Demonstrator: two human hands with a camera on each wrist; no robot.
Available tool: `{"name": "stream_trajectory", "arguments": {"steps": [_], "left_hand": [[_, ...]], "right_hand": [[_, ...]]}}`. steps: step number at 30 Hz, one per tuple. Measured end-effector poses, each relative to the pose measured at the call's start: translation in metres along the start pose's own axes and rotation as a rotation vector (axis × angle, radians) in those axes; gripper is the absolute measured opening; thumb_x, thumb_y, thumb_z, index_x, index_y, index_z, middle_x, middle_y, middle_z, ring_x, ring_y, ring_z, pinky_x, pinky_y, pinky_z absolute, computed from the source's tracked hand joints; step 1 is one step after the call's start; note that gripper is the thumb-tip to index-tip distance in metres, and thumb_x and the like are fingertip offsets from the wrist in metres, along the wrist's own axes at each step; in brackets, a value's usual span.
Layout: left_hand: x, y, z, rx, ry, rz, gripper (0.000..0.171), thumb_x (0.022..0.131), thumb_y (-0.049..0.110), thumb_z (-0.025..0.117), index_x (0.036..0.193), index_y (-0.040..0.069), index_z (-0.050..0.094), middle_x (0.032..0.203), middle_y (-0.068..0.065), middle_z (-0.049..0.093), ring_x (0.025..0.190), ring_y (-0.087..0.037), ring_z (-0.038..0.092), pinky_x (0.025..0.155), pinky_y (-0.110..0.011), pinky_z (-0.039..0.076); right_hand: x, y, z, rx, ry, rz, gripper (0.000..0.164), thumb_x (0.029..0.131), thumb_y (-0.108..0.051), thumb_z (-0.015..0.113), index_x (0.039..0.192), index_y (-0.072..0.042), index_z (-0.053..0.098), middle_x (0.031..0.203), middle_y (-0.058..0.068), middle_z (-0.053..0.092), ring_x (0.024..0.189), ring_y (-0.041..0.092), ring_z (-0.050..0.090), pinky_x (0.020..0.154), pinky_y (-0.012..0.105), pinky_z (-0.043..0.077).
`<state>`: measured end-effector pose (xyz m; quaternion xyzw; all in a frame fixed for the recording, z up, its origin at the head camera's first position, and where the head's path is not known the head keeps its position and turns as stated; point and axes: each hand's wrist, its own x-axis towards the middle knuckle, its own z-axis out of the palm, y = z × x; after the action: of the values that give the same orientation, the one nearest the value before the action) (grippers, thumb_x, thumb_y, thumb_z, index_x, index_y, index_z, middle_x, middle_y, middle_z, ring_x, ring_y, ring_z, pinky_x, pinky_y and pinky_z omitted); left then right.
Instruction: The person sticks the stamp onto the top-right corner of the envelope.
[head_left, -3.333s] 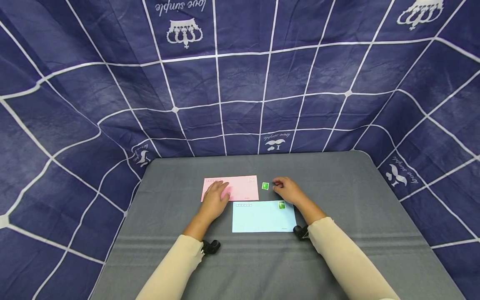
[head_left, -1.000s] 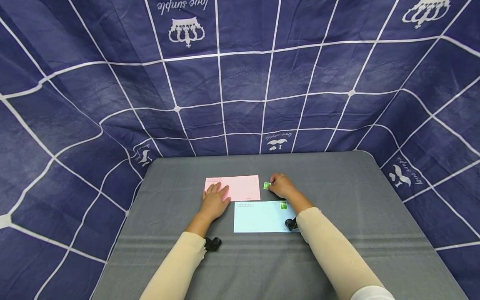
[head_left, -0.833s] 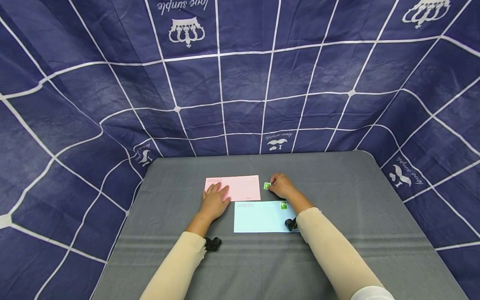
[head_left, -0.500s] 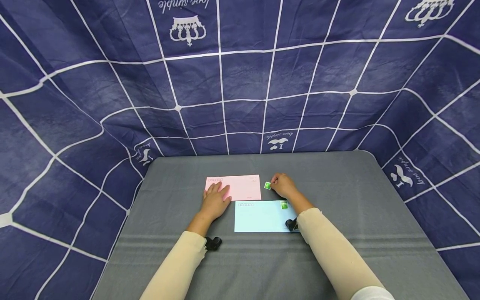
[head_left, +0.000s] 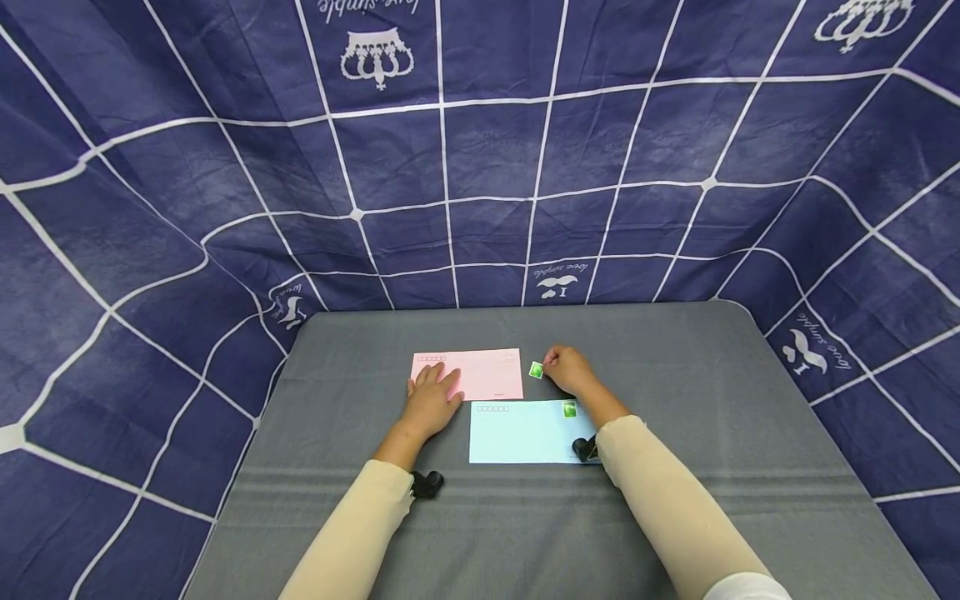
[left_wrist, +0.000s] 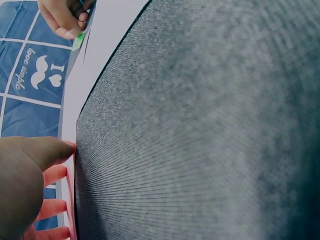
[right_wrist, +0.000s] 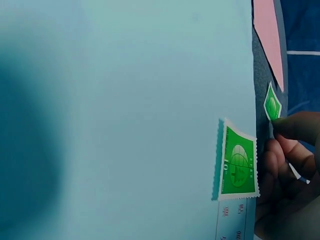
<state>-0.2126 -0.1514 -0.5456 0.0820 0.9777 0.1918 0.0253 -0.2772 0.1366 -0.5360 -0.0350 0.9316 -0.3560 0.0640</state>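
Note:
My left hand (head_left: pixel 431 405) rests on the left part of a pink envelope (head_left: pixel 487 375) with its fingers spread; in the left wrist view the thumb (left_wrist: pixel 60 150) lies at the envelope's near edge. A small green stamp (head_left: pixel 536 370) with a white border is just right of the pink envelope. My right hand (head_left: pixel 570 371) pinches that stamp by one corner, between thumb and forefinger. The right wrist view shows the pinched stamp (right_wrist: pixel 272 104) tilted up at the fingertips. Nearer to me lies a light blue envelope (head_left: pixel 521 433), a second green stamp (head_left: pixel 570 408) on its upper right corner.
A grey cloth (head_left: pixel 337 533) covers the table. Blue curtains (head_left: pixel 487 150) with white grid lines rise behind it and at both sides. The right forearm and its black wrist camera (head_left: pixel 585 450) overlap the blue envelope's right end.
My right hand, apart from the loose stamp at first, has moved left and taken hold of it; the stamp has since turned slightly. My left hand has settled with fingers spread on the pink envelope.

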Motion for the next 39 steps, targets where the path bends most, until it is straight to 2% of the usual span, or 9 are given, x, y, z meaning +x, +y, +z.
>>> {"name": "stream_trajectory", "arguments": {"steps": [18,33,39], "left_hand": [[-0.001,-0.001,-0.002,0.001,-0.014,0.007,0.058,0.099,0.043,0.058,0.15,0.016,0.05,0.163,-0.02,0.034,0.152,-0.046,0.025,0.115,-0.076,0.018],[-0.001,0.0,-0.003,0.013,-0.011,0.004,0.059,0.099,0.043,0.058,0.15,0.016,0.05,0.163,-0.019,0.034,0.152,-0.046,0.026,0.116,-0.076,0.019],[-0.002,0.0,-0.003,0.004,-0.014,0.007,0.059,0.099,0.043,0.059,0.15,0.015,0.05,0.162,-0.02,0.034,0.152,-0.046,0.026,0.115,-0.076,0.019]], "right_hand": [[0.001,-0.004,0.001,0.098,0.008,-0.02,0.011,0.093,-0.014,0.063,0.095,-0.004,0.065,0.083,0.004,0.06,0.077,0.017,0.054,0.071,0.026,0.042],[0.006,-0.017,0.007,0.144,-0.029,-0.078,0.011,0.094,-0.014,0.064,0.099,-0.004,0.066,0.09,0.006,0.064,0.083,0.017,0.058,0.076,0.027,0.045],[0.007,-0.023,0.007,0.152,-0.058,-0.102,0.01,0.097,-0.015,0.061,0.1,-0.005,0.065,0.093,0.008,0.064,0.085,0.018,0.058,0.079,0.031,0.047]]}}
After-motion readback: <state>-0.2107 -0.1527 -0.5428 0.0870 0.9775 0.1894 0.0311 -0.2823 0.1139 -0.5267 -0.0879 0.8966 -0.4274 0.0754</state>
